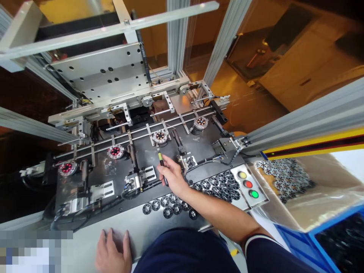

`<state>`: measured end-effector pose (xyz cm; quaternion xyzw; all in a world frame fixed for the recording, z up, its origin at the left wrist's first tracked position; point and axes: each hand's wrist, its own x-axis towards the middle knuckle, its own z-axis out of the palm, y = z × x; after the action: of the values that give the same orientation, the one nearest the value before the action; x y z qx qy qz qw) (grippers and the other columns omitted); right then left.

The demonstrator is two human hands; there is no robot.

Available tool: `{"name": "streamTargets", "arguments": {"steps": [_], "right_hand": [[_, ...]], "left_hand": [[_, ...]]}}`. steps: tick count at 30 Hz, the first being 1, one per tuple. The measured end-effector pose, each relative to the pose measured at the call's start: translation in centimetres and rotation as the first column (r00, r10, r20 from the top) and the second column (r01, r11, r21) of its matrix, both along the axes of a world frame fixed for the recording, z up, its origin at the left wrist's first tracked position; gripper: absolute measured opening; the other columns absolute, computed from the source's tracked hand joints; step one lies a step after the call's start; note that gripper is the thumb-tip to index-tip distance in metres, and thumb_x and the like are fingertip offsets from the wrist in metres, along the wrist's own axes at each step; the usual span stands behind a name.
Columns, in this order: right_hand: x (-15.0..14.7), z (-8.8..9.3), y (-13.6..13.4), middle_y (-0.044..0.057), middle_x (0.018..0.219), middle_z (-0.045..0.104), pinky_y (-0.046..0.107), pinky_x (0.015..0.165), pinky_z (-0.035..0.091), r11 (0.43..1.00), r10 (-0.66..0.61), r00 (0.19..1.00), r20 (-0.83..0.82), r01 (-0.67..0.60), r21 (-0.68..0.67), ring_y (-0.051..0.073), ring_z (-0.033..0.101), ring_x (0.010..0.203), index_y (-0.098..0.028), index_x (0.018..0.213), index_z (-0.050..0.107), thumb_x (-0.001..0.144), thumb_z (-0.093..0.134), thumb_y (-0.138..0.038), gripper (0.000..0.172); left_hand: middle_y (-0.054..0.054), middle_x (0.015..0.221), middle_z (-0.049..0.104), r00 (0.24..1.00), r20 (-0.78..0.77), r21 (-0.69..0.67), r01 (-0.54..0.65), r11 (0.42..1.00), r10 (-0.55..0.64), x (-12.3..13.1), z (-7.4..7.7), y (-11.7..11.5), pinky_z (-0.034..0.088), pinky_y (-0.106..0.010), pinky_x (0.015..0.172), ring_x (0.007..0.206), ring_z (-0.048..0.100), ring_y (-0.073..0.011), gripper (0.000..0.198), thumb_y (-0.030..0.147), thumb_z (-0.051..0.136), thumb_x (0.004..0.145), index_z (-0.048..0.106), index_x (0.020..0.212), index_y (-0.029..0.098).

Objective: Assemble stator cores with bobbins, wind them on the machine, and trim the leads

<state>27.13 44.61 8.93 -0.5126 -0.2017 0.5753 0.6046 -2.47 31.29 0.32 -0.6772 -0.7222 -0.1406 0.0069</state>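
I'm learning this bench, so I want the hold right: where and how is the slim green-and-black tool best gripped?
Probably take the slim tool by its handle, coming from the near right, as the right hand does: the long, narrow handle suits a pinch, and the tip points away from the person, leaving it free.

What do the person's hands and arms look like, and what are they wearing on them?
The right hand and left hand are bare, with no gloves. The right forearm is bare too. Above it is a short, dark navy sleeve with a white stripe near its edge. The left sleeve is out of view.
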Motion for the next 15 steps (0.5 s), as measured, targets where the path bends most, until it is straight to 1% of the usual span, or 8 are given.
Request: {"name": "streamTargets", "arguments": {"steps": [6, 10, 15], "right_hand": [[0.06, -0.19, 0.36, -0.004, 0.077, 0.057, 0.02, 0.038, 0.04, 1.0, 0.007, 1.0, -0.026, -0.007, -0.012, 0.006, 0.051, 0.047, -0.018, 0.119, 0.06, 0.074, 0.064, -0.032, 0.047], [-0.11, -0.28, 0.51, -0.004, 0.077, 0.056, 0.018, 0.036, 0.039, 1.0, 0.002, 0.999, -0.037, -0.002, -0.018, 0.007, 0.051, 0.049, -0.019, 0.122, 0.059, 0.074, 0.063, -0.033, 0.049], [-0.29, -0.09, 0.69, -0.005, 0.076, 0.055, 0.018, 0.035, 0.04, 1.0, 0.013, 0.999, -0.034, -0.013, -0.008, 0.007, 0.051, 0.047, -0.019, 0.122, 0.058, 0.075, 0.062, -0.034, 0.05]], "left_hand": [[-0.027, 0.149, 0.045, 1.0, -0.016, -0.02, 0.004, 1.0, -0.004, -0.22, -0.2, 0.03, 0.041, -0.059, 0.108, 0.135, 0.048, -0.043, 0.063, 0.052, 0.05, 0.092, 0.053, 0.136, 0.008], [-0.025, 0.151, 0.044, 1.0, 0.005, -0.02, 0.014, 1.0, -0.013, -0.6, -0.49, -0.07, 0.04, -0.059, 0.109, 0.136, 0.047, -0.0415, 0.062, 0.051, 0.052, 0.091, 0.052, 0.138, 0.011], [-0.027, 0.15, 0.044, 1.0, 0.0, -0.015, 0.006, 1.0, -0.006, -0.47, -0.29, -0.08, 0.041, -0.06, 0.108, 0.135, 0.047, -0.0429, 0.062, 0.05, 0.052, 0.092, 0.052, 0.138, 0.009]]}}
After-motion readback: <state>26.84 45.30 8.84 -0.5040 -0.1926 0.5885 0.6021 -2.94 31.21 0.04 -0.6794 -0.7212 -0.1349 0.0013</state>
